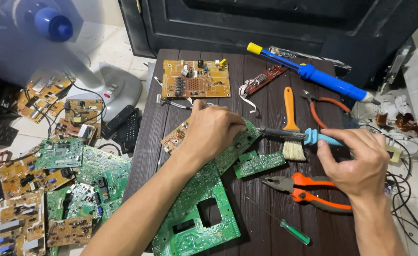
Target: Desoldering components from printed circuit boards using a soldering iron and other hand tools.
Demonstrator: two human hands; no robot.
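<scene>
- Dark wooden slats make up the small table [266, 227], which stands on a pale tiled floor littered with electronics.
- Nearest the camera, a large green circuit board [197, 215] with rectangular cut-outs lies flat; a small green-handled screwdriver [294, 232] lies beside it.
- Orange-handled pliers [308, 189] lie under the right wrist, untouched.
- The left hand [211, 130] presses palm-down on a smaller green board [235, 144], fingers curled over it, pinning it to the table.
- The right hand [353, 161] pinches the blue grip of a soldering iron [292, 134]; its tip points at the held board's edge, so work on this board looks under way, not finished.
- Just behind are an orange-handled brush [290, 121] and a small green board [259, 163].
- Farther back lie a tan circuit board [195, 79], orange cutters [325, 106] and a blue desoldering pump [313, 72].
- A heap of boards [52, 189] covers the floor at left; whether they are done cannot be told.
</scene>
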